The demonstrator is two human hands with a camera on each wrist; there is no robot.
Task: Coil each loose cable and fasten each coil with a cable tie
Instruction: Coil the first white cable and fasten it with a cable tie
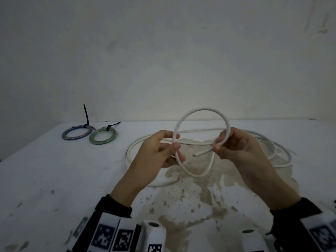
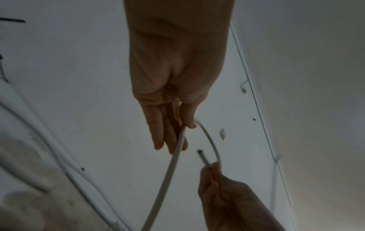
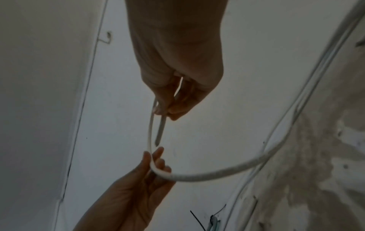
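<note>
My left hand [image 1: 156,150] pinches the white cable [image 1: 200,110] loop, right hand [image 1: 234,148] grips near its cut end – springy, light, fairly stiff; the rest lies on the counter [image 1: 54,170]. Hold at the crossing.

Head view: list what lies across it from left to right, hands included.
blue coil → green coil → left hand → raised loop of the white cable → right hand
</note>
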